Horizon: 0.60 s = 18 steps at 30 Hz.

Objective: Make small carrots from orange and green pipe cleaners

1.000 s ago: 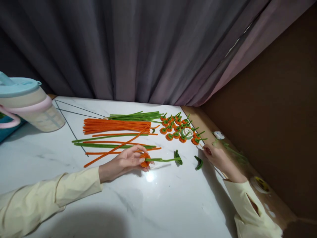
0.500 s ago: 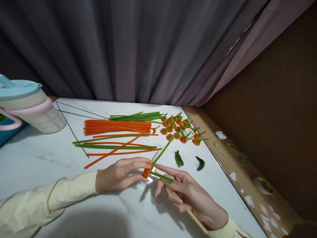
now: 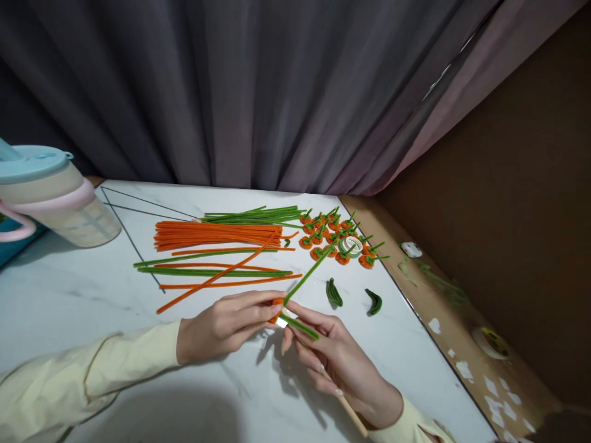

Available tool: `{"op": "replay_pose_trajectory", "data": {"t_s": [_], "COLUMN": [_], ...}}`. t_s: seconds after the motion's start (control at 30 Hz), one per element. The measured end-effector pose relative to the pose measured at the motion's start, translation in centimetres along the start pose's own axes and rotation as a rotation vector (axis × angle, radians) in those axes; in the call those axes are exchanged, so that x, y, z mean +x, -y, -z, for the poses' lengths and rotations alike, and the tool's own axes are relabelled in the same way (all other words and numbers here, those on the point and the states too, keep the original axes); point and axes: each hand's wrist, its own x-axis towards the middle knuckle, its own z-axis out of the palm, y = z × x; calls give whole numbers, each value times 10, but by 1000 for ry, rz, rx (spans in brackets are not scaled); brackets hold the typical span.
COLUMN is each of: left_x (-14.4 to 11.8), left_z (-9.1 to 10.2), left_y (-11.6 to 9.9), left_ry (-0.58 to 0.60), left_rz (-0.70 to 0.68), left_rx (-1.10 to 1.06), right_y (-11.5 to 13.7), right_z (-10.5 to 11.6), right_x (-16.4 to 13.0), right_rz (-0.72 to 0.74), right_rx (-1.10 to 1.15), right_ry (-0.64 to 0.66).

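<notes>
Orange, fuzzy and light, the bendy flower (image 3: 277,303) is pinched at its head by the left hand (image 3: 221,323), while the right hand (image 3: 337,360) pinches a stick (image 3: 348,413) against its green stem (image 3: 307,277).

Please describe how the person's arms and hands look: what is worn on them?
Both arms wear long, loose sleeves of pale yellow cloth, creased, ending at the wrists. The left hand and right hand are bare: no gloves, rings or watch visible. The fingernails look pale and glossy.

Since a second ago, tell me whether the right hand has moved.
Yes. The right hand came leftward from the table's right edge to meet the left hand.
</notes>
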Motion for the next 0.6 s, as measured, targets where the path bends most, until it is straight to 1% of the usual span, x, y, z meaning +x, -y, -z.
{"op": "replay_pose_trajectory", "data": {"t_s": [0.1, 0.27, 0.4, 0.5, 0.6], "left_x": [0, 4, 7, 9, 11], "left_z": [-3, -6, -8, -9, -10], "left_y": [-3, -7, -7, -8, -11], "left_ry": [-51, -169, -240, -252, -213], "left_rz": [79, 239, 298, 375, 534], "left_rx": [-60, -194, -349, -452, -596], "right_y": [-3, -8, -12, -11, -9], "right_z": [-2, -2, -1, -2, -3], "right_x": [-1, 0, 0, 0, 0], "right_rz": [40, 90, 177, 240, 277], "right_rx": [-86, -318, -478, -598, -694], "right_ry": [-44, -56, -41, -41, -46]}}
